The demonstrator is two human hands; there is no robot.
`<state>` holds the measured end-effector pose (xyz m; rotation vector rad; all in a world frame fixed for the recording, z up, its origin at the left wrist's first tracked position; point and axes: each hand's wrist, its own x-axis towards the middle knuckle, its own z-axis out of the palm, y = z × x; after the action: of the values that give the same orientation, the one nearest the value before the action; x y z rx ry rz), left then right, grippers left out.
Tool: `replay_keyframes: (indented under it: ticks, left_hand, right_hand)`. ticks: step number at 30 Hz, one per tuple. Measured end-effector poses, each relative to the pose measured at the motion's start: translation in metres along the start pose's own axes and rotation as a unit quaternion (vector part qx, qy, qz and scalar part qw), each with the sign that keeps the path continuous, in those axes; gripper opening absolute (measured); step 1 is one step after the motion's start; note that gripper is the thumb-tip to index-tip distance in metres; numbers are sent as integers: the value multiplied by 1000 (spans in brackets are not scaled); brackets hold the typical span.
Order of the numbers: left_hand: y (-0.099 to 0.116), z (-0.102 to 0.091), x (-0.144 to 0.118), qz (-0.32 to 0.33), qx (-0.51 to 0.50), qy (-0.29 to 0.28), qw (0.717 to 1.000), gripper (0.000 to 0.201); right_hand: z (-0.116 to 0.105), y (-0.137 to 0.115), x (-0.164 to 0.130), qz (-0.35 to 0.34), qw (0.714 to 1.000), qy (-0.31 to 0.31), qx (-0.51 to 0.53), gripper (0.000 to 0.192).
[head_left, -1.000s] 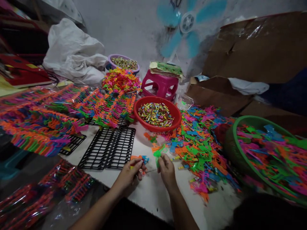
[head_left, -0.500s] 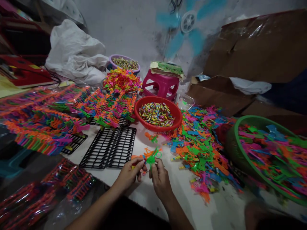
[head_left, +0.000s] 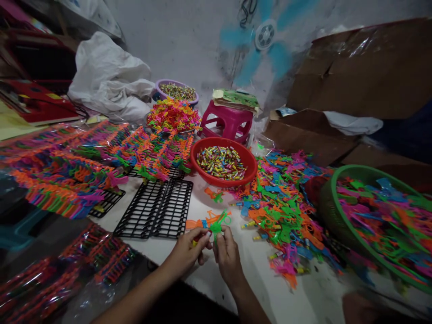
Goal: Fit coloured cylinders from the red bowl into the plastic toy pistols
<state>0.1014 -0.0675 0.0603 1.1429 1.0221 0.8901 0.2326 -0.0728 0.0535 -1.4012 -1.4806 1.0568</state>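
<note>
My right hand (head_left: 227, 252) pinches a green plastic toy piece (head_left: 216, 227) that has a long thin arm and a ring. Close beside it, my left hand (head_left: 192, 247) is closed on a small yellow tube (head_left: 195, 243), mostly hidden by the fingers. The left fingertips are right at the edge of the green piece; whether they touch it I cannot tell. Behind both hands, orange and blue toy pieces (head_left: 199, 223) lie on the white table (head_left: 249, 265). A red bowl (head_left: 248, 173) full of small printed tubes stands farther back.
Black grid racks (head_left: 170, 211) lie to the left, with rows of colourful toys (head_left: 77, 175) beyond. A loose heap of plastic pieces (head_left: 280, 207) spreads on the right, beside a green basket (head_left: 332, 193). A pink stool (head_left: 227, 121) and a fan (head_left: 265, 34) are at the back.
The view has shifted slightly. Both hands stay together at the green piece, with the left fingertips now against or very near its left edge.
</note>
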Motion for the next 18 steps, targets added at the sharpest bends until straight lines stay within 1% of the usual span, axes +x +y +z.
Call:
replay_keyframes:
  ticks: [1, 2, 3, 4, 5, 6, 7, 8, 9, 10, 11, 12, 13, 14, 15, 16, 18]
  left_hand:
    - [1, 0, 0, -14, -9, 0, 1000, 32]
    - [2, -1, 1, -37, -26, 8, 999, 34]
    - [2, -4, 2, -65, -49, 28, 996, 36]
    - [1, -8, 3, -94, -76, 59, 991, 37]
    - [1, -13, 4, -120, -106, 94, 983, 39]
    - [0, -20, 5, -141, -138, 125, 972, 40]
    - [-1, -26, 6, -157, -172, 147, 961, 41]
    - [-1, -31, 7, -168, -206, 159, 951, 42]
    - [-2, -36, 8, -175, -240, 165, 940, 42]
    - [-1, -39, 9, -181, -273, 167, 930, 41]
    - [-1, -40, 10, -186, -305, 163, 920, 40]
    - [0, -41, 11, -189, -333, 156, 911, 39]
    - [1, -41, 11, -191, -354, 145, 904, 38]
    - [2, -41, 10, -192, -364, 132, 902, 38]
    - [2, -41, 9, -195, -361, 121, 904, 36]
    - [1, -42, 8, -197, -344, 114, 911, 34]
    - [-2, -46, 6, -189, -276, 121, 935, 28]
  right_hand:
    - [-12, 3, 5, 11, 1000, 18, -19, 29]
    - [-28, 6, 13, 20, 997, 54, -50, 32]
    - [-46, 8, 21, 26, 989, 112, -93, 35]
    - [-65, 10, 29, 22, 971, 190, -144, 38]
    - [-81, 11, 37, 14, 942, 271, -199, 40]
    - [-94, 12, 43, -2, 911, 329, -248, 42]
    - [-100, 13, 47, -21, 889, 357, -287, 43]
    - [-98, 15, 49, -40, 877, 360, -314, 41]
    - [-89, 17, 49, -56, 882, 334, -328, 38]
    - [-74, 20, 47, -67, 898, 286, -328, 34]
    - [-53, 23, 44, -72, 914, 236, -322, 30]
    - [-31, 27, 41, -68, 933, 170, -309, 28]
    - [-10, 31, 38, -60, 944, 123, -301, 26]
    - [9, 34, 35, -55, 947, 92, -302, 23]
    - [23, 36, 33, -49, 950, 69, -302, 20]
    - [32, 38, 32, -45, 951, 60, -301, 17]
    - [35, 41, 33, -35, 957, 57, -282, 15]
